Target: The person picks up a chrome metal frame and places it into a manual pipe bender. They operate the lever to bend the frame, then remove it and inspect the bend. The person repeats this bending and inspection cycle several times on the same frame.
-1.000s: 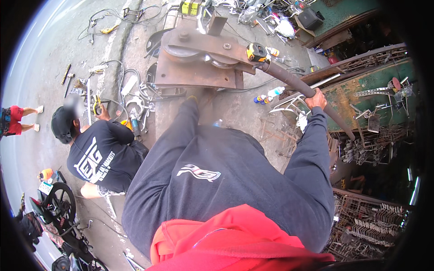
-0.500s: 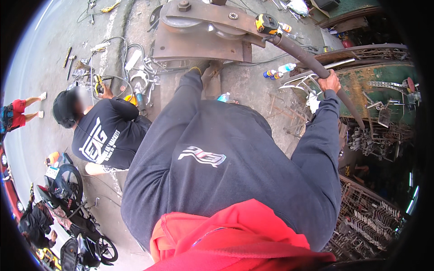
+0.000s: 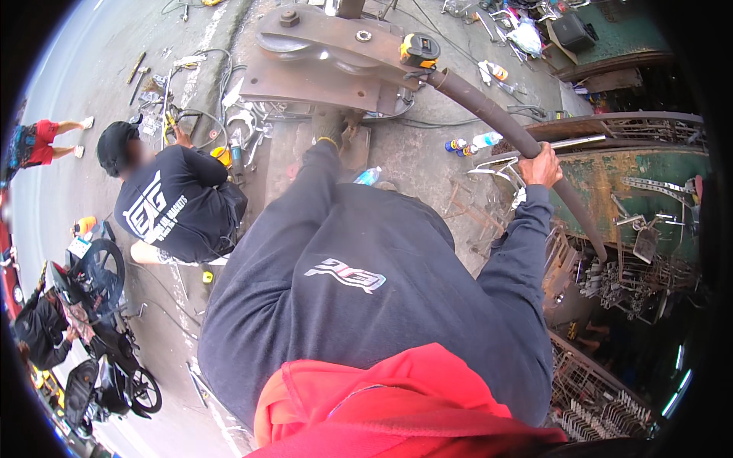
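Note:
My right hand (image 3: 540,165) is wrapped round a long, brown, slightly bent metal pipe (image 3: 489,114) that runs from upper middle down to the right. The pipe joins the flat arm of a rusty steel bending tool (image 3: 321,76) with rollers, bolts and a thick plate. A yellow and black tape measure (image 3: 419,50) sits where pipe and arm meet. My left hand (image 3: 330,126), in a dark glove with a yellow cuff, reaches against the near underside of the plate; its fingers are mostly hidden, so its grip cannot be made out.
At left a co-worker (image 3: 172,198) in a black shirt crouches among cables and tools. Bottles (image 3: 485,140) stand beyond the pipe; another bottle (image 3: 368,176) lies near my left forearm. A green bench (image 3: 626,168) and metal racks (image 3: 603,404) line the right. A motorcycle (image 3: 107,328) stands lower left.
My right hand and the pipe have moved left and nearer to me, and the tape measure has moved left with them. The whole view has shifted somewhat. My left hand stays by the plate.

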Available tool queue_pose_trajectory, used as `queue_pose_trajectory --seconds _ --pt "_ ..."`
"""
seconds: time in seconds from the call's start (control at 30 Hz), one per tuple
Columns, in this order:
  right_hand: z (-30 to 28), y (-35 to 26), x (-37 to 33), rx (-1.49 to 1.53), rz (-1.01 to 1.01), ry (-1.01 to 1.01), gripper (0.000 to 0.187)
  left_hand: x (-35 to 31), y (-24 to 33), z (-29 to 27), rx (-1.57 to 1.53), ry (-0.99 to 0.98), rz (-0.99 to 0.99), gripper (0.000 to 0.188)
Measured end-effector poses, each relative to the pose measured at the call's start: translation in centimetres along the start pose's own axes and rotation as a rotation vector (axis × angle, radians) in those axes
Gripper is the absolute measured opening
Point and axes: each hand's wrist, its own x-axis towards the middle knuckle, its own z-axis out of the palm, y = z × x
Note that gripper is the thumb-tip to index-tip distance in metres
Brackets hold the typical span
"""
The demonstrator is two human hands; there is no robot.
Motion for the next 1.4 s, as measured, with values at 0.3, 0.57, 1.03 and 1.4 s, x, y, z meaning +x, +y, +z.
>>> queue_pose_trajectory --seconds 0.3,0.57,1.03,1.4 --pt "-0.3 2.1 -0.2 0.212 -0.211 0.042 0.055 -26.8 7.0 19.2 0.573 -0.634 1.104 0.038" --pt "0.3 5.0 0.6 0.394 -0.417 0.049 0.056 -26.4 13.9 30.7 1.307 -0.341 1.257 0.043" --pt "4.3 34.1 5.6 -0.057 -0.176 -0.392 0.07 -27.6 12.8 32.3 1.427 -0.143 1.046 0.053" --pt "9.1 47.5 7.1 -0.192 0.098 -0.456 0.082 -30.4 13.3 33.3 1.717 -0.116 0.963 0.037"
